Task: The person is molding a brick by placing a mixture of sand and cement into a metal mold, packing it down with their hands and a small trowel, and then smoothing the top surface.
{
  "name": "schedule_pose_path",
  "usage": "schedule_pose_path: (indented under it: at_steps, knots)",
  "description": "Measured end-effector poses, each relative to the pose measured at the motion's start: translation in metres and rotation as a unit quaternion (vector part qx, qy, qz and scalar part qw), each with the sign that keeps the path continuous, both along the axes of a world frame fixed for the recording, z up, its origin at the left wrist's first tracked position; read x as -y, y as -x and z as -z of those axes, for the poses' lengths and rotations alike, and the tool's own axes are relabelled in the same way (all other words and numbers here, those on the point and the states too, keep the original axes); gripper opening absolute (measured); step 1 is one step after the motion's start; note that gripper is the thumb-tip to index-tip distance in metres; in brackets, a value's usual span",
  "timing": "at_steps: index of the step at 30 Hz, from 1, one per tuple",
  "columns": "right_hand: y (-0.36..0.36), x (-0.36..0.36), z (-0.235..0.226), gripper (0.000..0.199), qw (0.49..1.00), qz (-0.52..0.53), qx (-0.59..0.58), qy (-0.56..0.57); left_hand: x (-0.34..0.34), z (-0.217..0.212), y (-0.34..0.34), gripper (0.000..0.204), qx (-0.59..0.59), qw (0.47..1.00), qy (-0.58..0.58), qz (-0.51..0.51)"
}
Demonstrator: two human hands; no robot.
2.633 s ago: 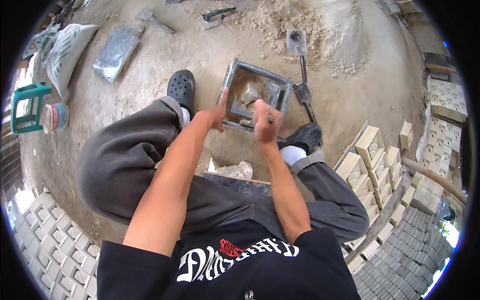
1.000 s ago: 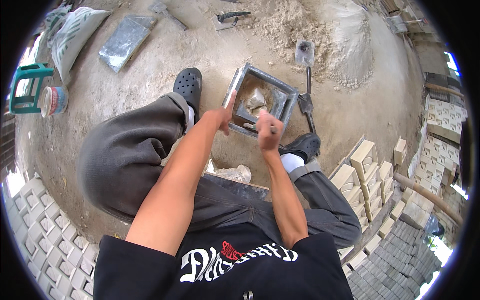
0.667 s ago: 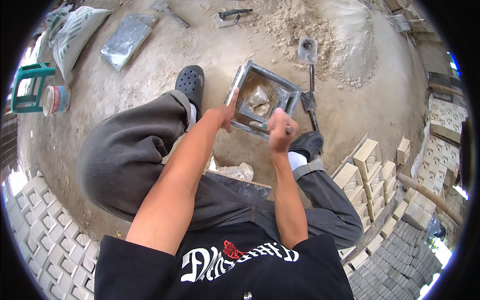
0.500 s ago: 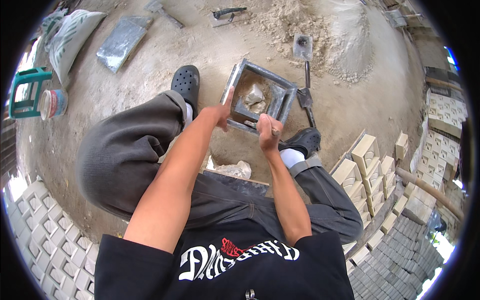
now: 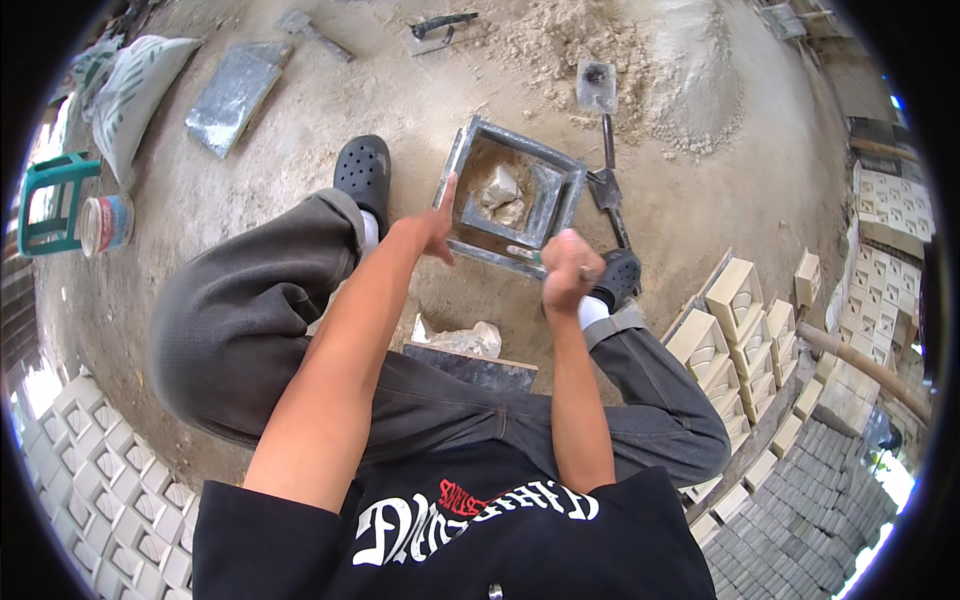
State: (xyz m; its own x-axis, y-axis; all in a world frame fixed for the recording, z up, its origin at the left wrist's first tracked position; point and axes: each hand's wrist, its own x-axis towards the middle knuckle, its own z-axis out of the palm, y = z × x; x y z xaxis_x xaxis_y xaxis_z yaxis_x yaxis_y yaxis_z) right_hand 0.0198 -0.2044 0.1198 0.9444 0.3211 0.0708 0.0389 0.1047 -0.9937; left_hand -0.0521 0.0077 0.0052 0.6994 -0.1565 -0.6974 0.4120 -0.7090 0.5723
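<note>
A square grey metal mould (image 5: 513, 131) sits on the ground between my feet, with a pale lump (image 5: 501, 187) and loose powder inside. Against its left wall rests my left hand (image 5: 436, 232), open, fingers stretched along and over the edge. My right hand (image 5: 572, 270), smeared by motion, is closed round the handle of what looks like a small brush (image 5: 522, 253). The brush's pale head lies over the mould's near right inner corner. A long metal handle tool (image 5: 605, 190) with a flat square end lies just right of the mould.
Powder heaps (image 5: 690, 75) rise at the far right. Moulded blocks (image 5: 735, 300) stand stacked on the right; patterned blocks (image 5: 100, 470) cover the near left. A flat metal plate (image 5: 235, 95), a trowel (image 5: 440, 30), a green stool (image 5: 50, 205) and a bucket (image 5: 105, 223) lie farther out.
My right hand has moved right and slightly nearer to me, drawing the brush along the mould's near side. My left hand stays at the left wall.
</note>
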Motion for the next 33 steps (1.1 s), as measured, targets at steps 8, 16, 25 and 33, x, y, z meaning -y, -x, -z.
schedule_pose_path:
  at_steps: [8,16,25,33]
  knots:
    - [-0.002,0.003,-0.011,0.044,0.998,0.006,-0.018,0.054,0.000,-0.002,-0.006,0.147,-0.030,0.999,0.002,0.017]
    - [0.001,0.007,0.012,0.035,0.999,-0.044,0.007,0.031,0.003,-0.007,-0.007,0.146,-0.023,0.999,-0.021,0.018]
    - [0.017,-0.016,0.021,0.036,0.984,-0.055,0.121,0.117,0.004,-0.010,-0.005,0.145,-0.020,0.999,-0.024,0.014]
    - [0.007,-0.026,0.044,0.038,0.996,-0.081,0.019,0.045,0.005,-0.014,-0.013,0.144,-0.011,1.000,-0.026,0.011]
